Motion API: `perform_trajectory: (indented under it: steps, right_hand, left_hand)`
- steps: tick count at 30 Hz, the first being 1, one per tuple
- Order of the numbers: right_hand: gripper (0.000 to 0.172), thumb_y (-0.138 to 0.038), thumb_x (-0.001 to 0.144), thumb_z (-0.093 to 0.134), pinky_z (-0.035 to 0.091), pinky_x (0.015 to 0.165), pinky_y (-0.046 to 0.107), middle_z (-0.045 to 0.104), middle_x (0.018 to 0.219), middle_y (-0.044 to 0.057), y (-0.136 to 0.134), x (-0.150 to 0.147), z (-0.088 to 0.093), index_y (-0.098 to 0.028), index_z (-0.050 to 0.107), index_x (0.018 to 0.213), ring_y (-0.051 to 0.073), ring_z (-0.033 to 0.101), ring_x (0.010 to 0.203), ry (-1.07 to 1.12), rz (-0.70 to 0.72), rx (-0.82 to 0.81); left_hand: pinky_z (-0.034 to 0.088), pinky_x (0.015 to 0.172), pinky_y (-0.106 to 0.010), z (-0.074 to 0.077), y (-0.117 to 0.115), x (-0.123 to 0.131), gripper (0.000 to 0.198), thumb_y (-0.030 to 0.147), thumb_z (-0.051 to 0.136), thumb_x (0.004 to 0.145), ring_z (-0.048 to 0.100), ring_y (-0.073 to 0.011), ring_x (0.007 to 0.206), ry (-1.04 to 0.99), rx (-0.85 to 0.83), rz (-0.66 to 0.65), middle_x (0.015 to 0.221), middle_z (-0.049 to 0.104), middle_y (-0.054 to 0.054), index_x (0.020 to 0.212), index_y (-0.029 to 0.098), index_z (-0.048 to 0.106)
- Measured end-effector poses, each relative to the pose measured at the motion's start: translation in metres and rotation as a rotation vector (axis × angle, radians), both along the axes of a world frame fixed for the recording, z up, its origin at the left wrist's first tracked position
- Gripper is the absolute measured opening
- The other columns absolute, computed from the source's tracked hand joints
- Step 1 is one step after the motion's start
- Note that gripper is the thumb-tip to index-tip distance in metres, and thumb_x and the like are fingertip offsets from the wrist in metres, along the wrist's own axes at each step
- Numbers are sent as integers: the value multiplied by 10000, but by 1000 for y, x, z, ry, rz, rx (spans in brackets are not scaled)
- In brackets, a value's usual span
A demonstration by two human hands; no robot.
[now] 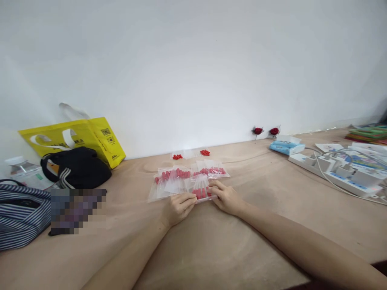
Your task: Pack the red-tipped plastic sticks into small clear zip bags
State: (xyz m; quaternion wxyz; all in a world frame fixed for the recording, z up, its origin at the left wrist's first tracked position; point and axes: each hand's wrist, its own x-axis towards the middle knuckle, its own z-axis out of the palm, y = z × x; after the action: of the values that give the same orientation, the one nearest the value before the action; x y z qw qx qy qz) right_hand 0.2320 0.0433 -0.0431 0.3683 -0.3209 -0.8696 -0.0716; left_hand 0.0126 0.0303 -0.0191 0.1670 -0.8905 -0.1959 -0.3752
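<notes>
Between my hands lies a clear plastic bag (pixel 202 194) with several small red oblong pieces in a row inside. My left hand (pixel 180 206) pinches its lower left corner, fingers closed. On the right edge, the fingers of my right hand (pixel 226 197) are bent and pressed together on the same bag. Just behind it, more clear bags (pixel 169 183) of red pieces overlap one another, and another bag (pixel 215 171) lies to the right of these. Farther back, near the wall, two small groups of red pieces (pixel 177 157) rest in clear plastic.
At left stand a yellow bag (pixel 102 137), a black pouch (pixel 87 167) and a striped bag (pixel 21 213). Two red artificial roses (pixel 257 131) are by the wall. A tissue pack (pixel 286 146) and a power strip (pixel 335 177) with plugs and cables occupy the right side of the table (pixel 229 249).
</notes>
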Motion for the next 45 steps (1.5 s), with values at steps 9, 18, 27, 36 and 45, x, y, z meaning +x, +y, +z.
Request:
perform_trajectory:
  steps: [9,18,27,36,45]
  right_hand:
    - [325,-20,661,366,454,756,308,563,948,80,10,11,0,-195,424,928,168,545,927,338,145,83]
    - [247,-96,638,416,442,769,353,547,945,97,75,87,-4,-179,439,870,197,535,896,446,-232,-109]
    - [189,-109,607,442,447,698,301,589,829,50,91,101,-20,-180,518,764,167,550,760,269,-189,-255]
    - [58,-211,716,519,418,732,338,577,766,58,61,77,-3,-175,565,713,186,526,774,323,-147,-58]
    - [282,-326,667,622,409,492,233,606,758,34,20,-22,4,-160,576,890,100,491,548,708,49,-643]
  left_hand:
    - [384,859,-434,3,12,-19,324,268,417,803,501,-245,967,-324,-125,473,1012,553,-111,1109,163,427]
    - [428,728,-333,30,52,-49,337,316,521,705,564,-243,847,-128,-590,943,899,595,-98,990,145,467]
    - [402,637,-285,42,90,-36,340,368,684,507,578,-273,854,-234,-877,1130,834,641,-95,765,185,558]
    - [409,545,-225,25,87,-44,240,358,626,595,571,-164,621,-536,-972,785,509,529,25,564,171,478]
    - [497,659,-290,10,31,-29,403,550,540,653,601,-125,673,-941,-1051,204,694,518,40,714,196,355]
